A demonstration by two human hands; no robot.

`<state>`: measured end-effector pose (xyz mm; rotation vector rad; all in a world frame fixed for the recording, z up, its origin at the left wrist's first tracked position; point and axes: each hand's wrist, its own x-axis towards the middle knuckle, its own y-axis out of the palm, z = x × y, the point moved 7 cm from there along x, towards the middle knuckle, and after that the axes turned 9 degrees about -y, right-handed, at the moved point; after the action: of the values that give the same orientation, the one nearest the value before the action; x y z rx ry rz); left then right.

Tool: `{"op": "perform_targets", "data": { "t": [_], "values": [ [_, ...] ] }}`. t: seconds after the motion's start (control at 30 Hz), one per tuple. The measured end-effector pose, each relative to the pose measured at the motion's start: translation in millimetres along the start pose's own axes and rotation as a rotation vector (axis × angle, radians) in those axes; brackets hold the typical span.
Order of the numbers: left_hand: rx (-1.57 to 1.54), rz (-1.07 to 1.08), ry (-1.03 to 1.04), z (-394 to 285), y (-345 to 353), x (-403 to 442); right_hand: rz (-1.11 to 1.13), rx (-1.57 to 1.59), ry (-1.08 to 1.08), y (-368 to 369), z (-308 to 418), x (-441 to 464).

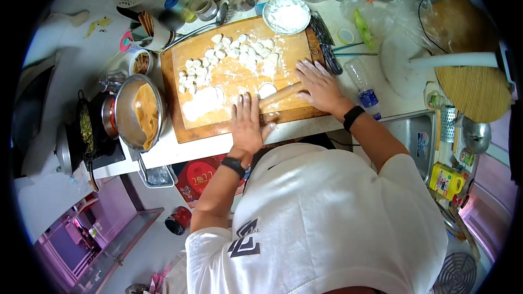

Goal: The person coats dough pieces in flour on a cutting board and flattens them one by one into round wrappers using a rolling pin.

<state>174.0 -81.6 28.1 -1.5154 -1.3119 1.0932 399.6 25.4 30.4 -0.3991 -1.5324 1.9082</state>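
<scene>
A wooden rolling pin (281, 96) lies slantwise on the floured wooden board (171, 100). My left hand (249, 125) rests on its left end, fingers stretched out flat and thumb apart. On its right end lies my right hand (321, 87), palm down with the fingers extended over the pin. A round of dough (267, 90) shows just behind the pin, between my hands. Flattened, floury dough rounds (204, 103) lie to the left of my left hand. Farther back, several small dough lumps (256, 51) are scattered in flour.
A bowl of flour (286, 15) sits at the board's back edge. Left of the board stands a steel bowl (157, 130) with a tan covering inside, near a black pan (86, 125). A plastic bottle (368, 95) lies on the right, close to the sink (406, 130).
</scene>
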Motion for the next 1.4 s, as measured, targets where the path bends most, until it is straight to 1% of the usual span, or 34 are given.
{"op": "perform_targets", "data": {
  "t": [0.03, 0.07, 0.13, 0.2, 0.27, 0.33, 0.4, 0.43, 0.47, 0.5, 0.53, 0.6, 0.63, 0.67, 0.73, 0.87, 0.9, 0.97, 1.0, 1.07, 1.1, 1.13, 1.2, 1.23, 1.27, 1.33, 1.37, 1.4],
  "values": [
    [0.019, -0.002, 0.053, -5.7, -1.1, -11.4, 0.066, 0.027, 0.031, 5.3, -1.1, -5.6],
    [0.017, 0.001, 0.051, -5.9, -1.2, -7.4, 0.07, 0.03, 0.03, 8.2, -3.7, -4.5],
    [0.014, -0.073, 0.051, -6.6, -9.7, 12.3, -0.035, 0.012, 0.036, 6.0, -13.7, 4.4],
    [0.059, -0.121, -0.024, 3.8, -12.3, 43.8, -0.047, 0.031, 0.068, 10.8, -29.7, 26.5],
    [0.064, -0.14, -0.069, 17.8, -9.3, 67.7, -0.114, 0.012, 0.144, 11.9, -42.7, 42.5],
    [0.06, -0.13, -0.078, 24.9, -4.3, 66.2, -0.127, 0.0, 0.139, 1.3, -37.0, 43.2],
    [0.053, -0.117, -0.088, 25.6, -0.5, 55.5, -0.193, 0.094, 0.033, -12.0, -15.5, 28.2],
    [0.012, -0.076, -0.046, 21.0, 0.6, 39.8, -0.193, 0.092, 0.036, -14.1, -11.7, 17.3],
    [-0.029, -0.033, -0.004, 15.7, 1.4, 25.0, -0.119, 0.085, -0.012, -11.1, -5.9, 5.1],
    [-0.048, -0.146, 0.058, 2.2, -15.0, 15.6, -0.045, 0.078, -0.061, -6.9, -0.8, -3.7],
    [-0.05, -0.142, 0.06, -0.9, -18.8, 20.0, -0.044, 0.079, -0.057, -5.3, 0.3, -9.8],
    [-0.323, -0.113, -0.01, 2.2, -20.6, 34.5, -0.084, 0.151, -0.028, -3.7, 4.2, -21.1],
    [-0.29, -0.285, -0.007, -0.7, -26.4, 46.7, -0.083, 0.155, -0.026, -5.1, 10.3, -23.0],
    [-0.289, -0.285, -0.004, -4.1, -23.0, 59.7, -0.12, 0.159, -0.025, -10.0, 14.8, -23.7],
    [-0.223, -0.248, -0.123, -2.1, -9.5, 84.1, -0.158, 0.155, -0.014, -13.9, 21.2, -26.2],
    [-0.197, -0.255, -0.094, -7.8, 3.5, 95.9, -0.156, 0.211, -0.019, -14.5, 33.6, -32.8],
    [-0.195, -0.251, -0.088, -10.4, -3.9, 93.3, -0.147, 0.222, -0.017, -15.0, 36.6, -34.8],
    [-0.387, -0.111, -0.249, -5.7, -23.0, 87.2, -0.172, 0.228, -0.017, -15.2, 39.6, -40.2],
    [-0.384, -0.106, -0.241, -4.0, -30.2, 84.9, -0.191, 0.235, -0.02, -15.4, 41.2, -43.5],
    [-0.296, -0.404, -0.05, -5.9, -65.0, 77.7, -0.228, 0.234, -0.006, -14.8, 43.7, -48.3],
    [-0.264, -0.415, 0.017, -11.9, -76.0, 77.4, -0.257, 0.235, -0.004, -15.4, 46.2, -50.8],
    [-0.261, -0.41, 0.02, -9.2, -63.8, 78.2, -0.26, 0.238, 0.001, -14.6, 48.3, -52.5],
    [-0.184, -0.317, 0.082, -4.9, -17.7, 79.7, -0.296, 0.186, 0.0, -15.9, 53.1, -52.8],
    [-0.202, -0.302, 0.044, -16.0, -15.8, 72.6, -0.302, 0.185, 0.0, -18.5, 53.3, -50.7],
    [-0.232, -0.212, 0.033, -24.1, -12.3, 62.9, -0.283, 0.187, -0.012, -20.2, 53.0, -49.3],
    [-0.328, -0.157, -0.01, -41.7, -18.7, 48.7, -0.257, 0.194, -0.019, -21.8, 52.5, -50.6],
    [-0.326, -0.151, -0.015, -40.2, -22.4, 42.6, -0.274, 0.172, -0.03, -22.0, 50.3, -50.5],
    [-0.389, -0.117, -0.028, -35.9, -24.4, 37.6, -0.29, 0.151, -0.042, -21.4, 47.8, -50.2]
  ]
}}
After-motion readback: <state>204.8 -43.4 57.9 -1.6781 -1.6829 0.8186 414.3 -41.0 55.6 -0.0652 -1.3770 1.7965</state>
